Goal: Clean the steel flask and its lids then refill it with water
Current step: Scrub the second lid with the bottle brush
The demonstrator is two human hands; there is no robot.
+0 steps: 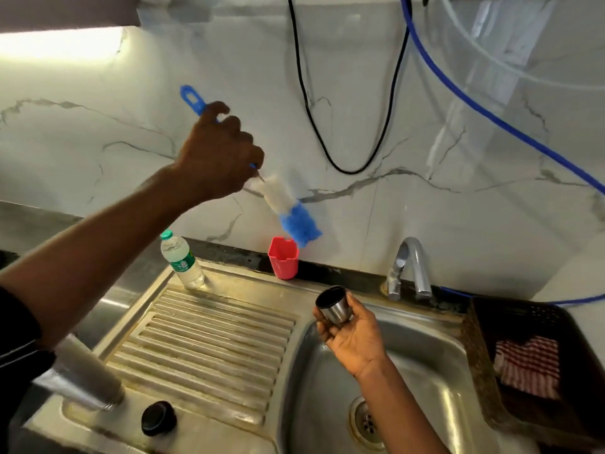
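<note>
- While the left arm crosses above it, the steel flask (pixel 78 378) leans tilted at the near left, its lower end resting on the front left corner of the steel sink unit; it is blurred, so I cannot tell whether it is open.
- 1 black round lid (pixel 158 417) lies flat just right of the flask's lower end, on the front edge of the ribbed drainboard (pixel 212 339).
- 1 clear plastic bottle (pixel 183 260) with a green cap stands upright at the drainboard's back left corner.
- Raised in front of the marble wall, the left hand (pixel 219 152) has its grip closed in a fist round the blue handle of a bottle brush (pixel 284 208); the handle's loop sticks out up and left, and the white and blue bristles point down and right.
- 1 red cup (pixel 283 257) stands against the wall, just below the brush's blue tip; I cannot tell whether they touch.
- Over the left rim of the sink basin (pixel 425 371), the right hand (pixel 355 339) is palm up, its grip curled round the steel cup lid (pixel 334 309), whose dark open side faces up and left.
- 1 chrome tap (pixel 409 267) stands behind the basin.
- 1 dark basket (pixel 484 355) sits at the basin's right edge with a red and white striped cloth (pixel 527 365) in it.
</note>
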